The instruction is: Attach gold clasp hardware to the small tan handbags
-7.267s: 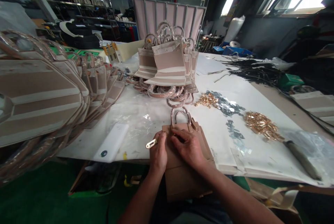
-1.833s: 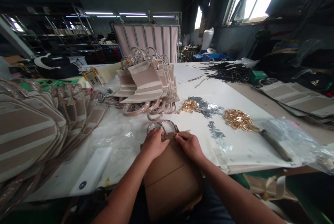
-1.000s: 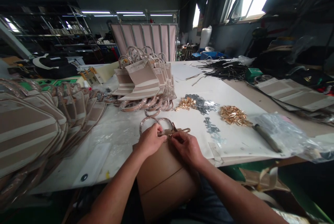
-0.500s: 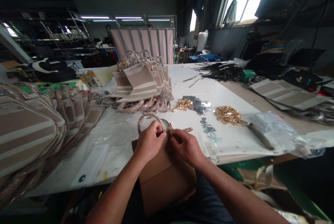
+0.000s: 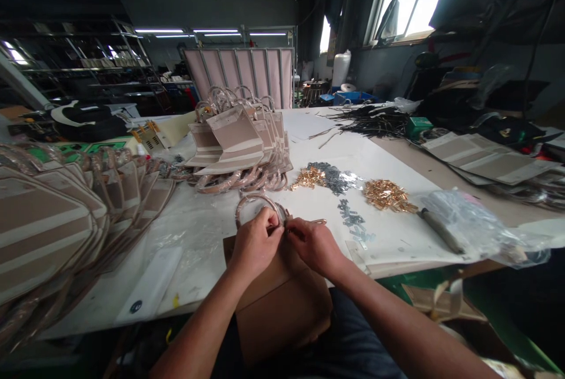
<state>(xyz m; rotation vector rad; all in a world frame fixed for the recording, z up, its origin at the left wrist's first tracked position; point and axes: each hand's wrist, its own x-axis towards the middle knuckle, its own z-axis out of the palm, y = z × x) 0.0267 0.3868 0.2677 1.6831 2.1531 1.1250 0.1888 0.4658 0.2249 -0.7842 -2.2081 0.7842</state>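
Note:
A brown handbag piece (image 5: 282, 308) slants from the table edge down over my lap. Its round handle (image 5: 252, 198), wrapped in clear plastic, rises behind my fingers. My left hand (image 5: 257, 245) is closed in a pinch at the bag's upper edge, beside the handle's base; what lies between its fingertips is hidden. Close against it, my right hand (image 5: 316, 248) pinches too, the fingertips of both nearly meeting. A narrow brown strap (image 5: 321, 221) sticks out to the right past my right fingers, seen almost edge-on.
Stacked bag panels with wrapped handles stand at left (image 5: 44, 214) and behind the hands (image 5: 238, 138). Gold metal pieces (image 5: 388, 195) and grey metal pieces (image 5: 338, 178) lie in piles. Clear plastic bags (image 5: 472, 223), a dark rod (image 5: 441, 230) and black strips (image 5: 371, 120) are farther right.
Both hands stay at the bag's top edge, their fingertips now closer together. The strap has turned from showing its flat, slotted face to nearly edge-on.

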